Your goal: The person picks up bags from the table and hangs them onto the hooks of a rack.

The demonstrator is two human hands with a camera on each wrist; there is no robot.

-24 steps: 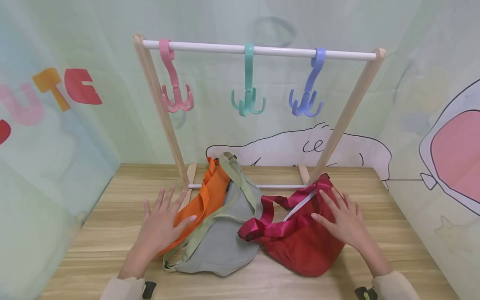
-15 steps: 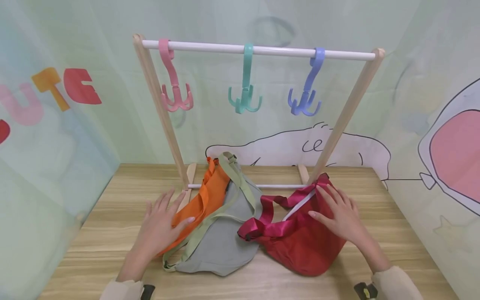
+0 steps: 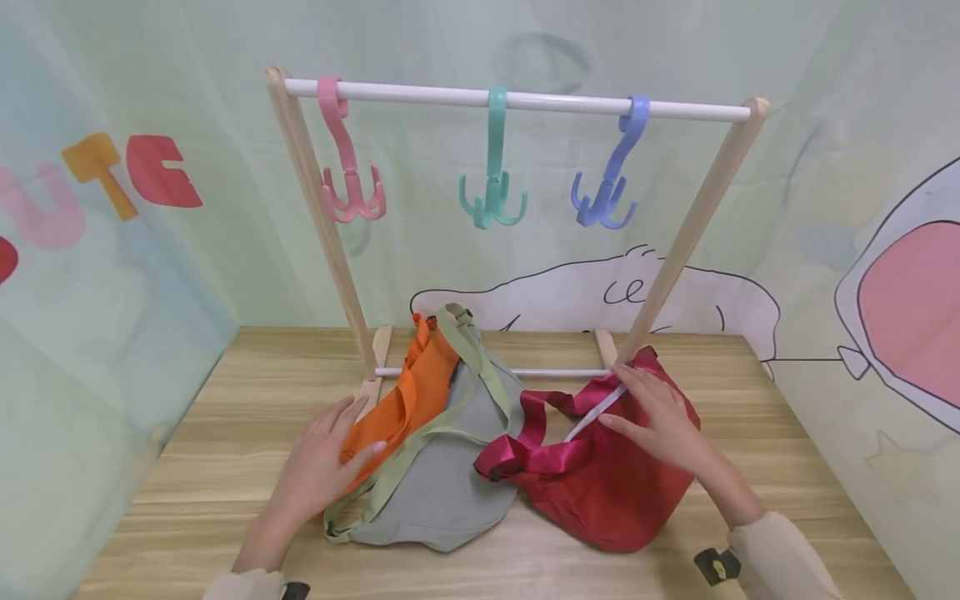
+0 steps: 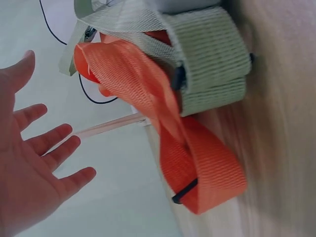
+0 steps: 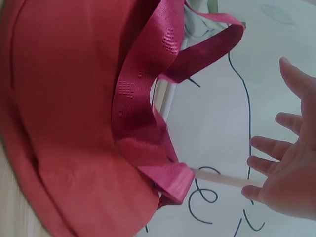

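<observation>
In the head view three bags lie on the wooden table. At left is an orange bag (image 3: 435, 379), partly covered by a grey bag (image 3: 450, 483) with pale green straps. A red bag (image 3: 600, 512) with crimson straps (image 5: 143, 94) lies at right. My left hand (image 3: 318, 458) hovers above the orange bag's left side, fingers spread. In the left wrist view, that hand stands apart from an orange strap (image 4: 173, 128). My right hand (image 3: 660, 421) is over the red bag with its fingers extended, and the right wrist view shows a gap between them. Neither hand holds anything.
Behind the bags stands a wooden rack with a white top bar (image 3: 562, 102). From it hang a pink hook (image 3: 346, 150), a green hook (image 3: 495, 137) and a blue hook (image 3: 621, 154). A white lower bar (image 3: 562, 373) runs near the table. Printed cloth walls enclose the sides.
My right hand has moved left and slightly up over the red bag. The left hand has shifted only slightly. The green and blue hooks have swung a little; the bags lie as before.
</observation>
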